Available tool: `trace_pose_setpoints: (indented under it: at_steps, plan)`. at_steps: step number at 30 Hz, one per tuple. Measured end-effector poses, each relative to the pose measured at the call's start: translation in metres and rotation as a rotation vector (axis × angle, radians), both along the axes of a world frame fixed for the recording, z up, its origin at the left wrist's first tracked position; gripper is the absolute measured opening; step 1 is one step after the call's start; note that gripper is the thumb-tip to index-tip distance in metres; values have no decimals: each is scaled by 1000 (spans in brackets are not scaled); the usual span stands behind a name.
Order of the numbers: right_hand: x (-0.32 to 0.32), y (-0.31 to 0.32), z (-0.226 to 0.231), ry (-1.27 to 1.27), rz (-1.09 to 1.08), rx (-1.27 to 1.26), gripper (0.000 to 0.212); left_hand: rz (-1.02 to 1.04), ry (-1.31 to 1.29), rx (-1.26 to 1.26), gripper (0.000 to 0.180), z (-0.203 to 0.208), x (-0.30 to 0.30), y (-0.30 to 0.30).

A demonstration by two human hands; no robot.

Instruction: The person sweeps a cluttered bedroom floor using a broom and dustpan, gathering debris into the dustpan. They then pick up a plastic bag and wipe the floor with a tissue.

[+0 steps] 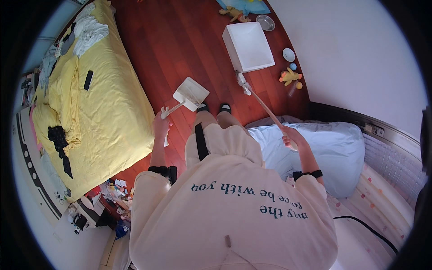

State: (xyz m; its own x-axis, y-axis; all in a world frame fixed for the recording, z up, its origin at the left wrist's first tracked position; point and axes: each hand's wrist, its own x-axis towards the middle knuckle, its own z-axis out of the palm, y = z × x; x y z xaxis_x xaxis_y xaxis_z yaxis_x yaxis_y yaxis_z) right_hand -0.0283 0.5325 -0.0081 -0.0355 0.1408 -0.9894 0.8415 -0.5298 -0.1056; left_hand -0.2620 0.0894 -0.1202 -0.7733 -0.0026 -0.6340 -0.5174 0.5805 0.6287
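Observation:
My left hand (pixel 161 126) is closed around the handle of a white dustpan (pixel 191 90), whose flat pan is at floor level in front of my left foot. My right hand (pixel 293 137) grips the long pale stick of a broom (pixel 266 106). The broom's small white head is on the red wooden floor (pixel 166 49), close to the near corner of a white rectangular bin (pixel 251 45). From above, the bristles are hard to make out.
On the left stands a bed (pixel 112 121) with yellow sheets and a black phone-like object (pixel 88 80). Along the right wall lie a yellow plush toy (pixel 290 76), a metal bowl (pixel 265 22) and a white bowl (pixel 288 55). Pale blue bedding (pixel 333 144) lies at my right.

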Motion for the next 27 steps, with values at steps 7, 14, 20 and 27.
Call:
trace_pose_setpoints:
  at_steps: [7,14,20,27]
  plan:
    - [5,-4,-25,17,-252,-89,18,-244,37,-27,42,2,-33,35]
    - [-37,-8,-42,68,-441,-227,18,-559,157,-78,28,-11,-92,79]
    - [-67,-32,-52,70,-298,-211,20,-695,183,-170,22,-6,-134,126]
    - [-72,-26,-46,38,-314,-210,20,-724,124,-106,16,7,-162,118]
